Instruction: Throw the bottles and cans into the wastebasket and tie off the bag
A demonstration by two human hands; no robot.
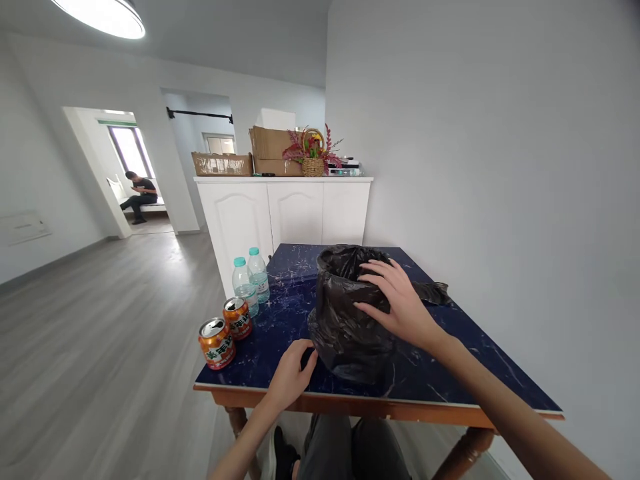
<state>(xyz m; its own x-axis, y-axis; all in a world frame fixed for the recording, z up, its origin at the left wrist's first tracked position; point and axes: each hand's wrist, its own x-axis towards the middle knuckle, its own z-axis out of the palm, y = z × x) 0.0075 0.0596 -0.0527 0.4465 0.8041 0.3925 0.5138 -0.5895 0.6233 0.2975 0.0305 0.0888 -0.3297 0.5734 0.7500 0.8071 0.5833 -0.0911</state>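
A round bin-shaped form covered by a black garbage bag (350,327) stands upright on the table, its mouth open at the top and the bag's loose edge flaring out lower down. My right hand (397,300) lies over the right side of the rim, fingers spread and touching the plastic. Low on the left side, my left hand (294,373) has thumb and fingers curled together at the bag's flared edge; the fingertips are partly hidden there. Whatever the bag covers is out of sight.
Two orange drink cans (217,343) and two water bottles (245,287) line the left edge of the dark blue table (295,267). Black plastic (433,293) lies at right. Behind is a white cabinet (295,210) with cardboard boxes (223,163). A person (143,190) sits in another room.
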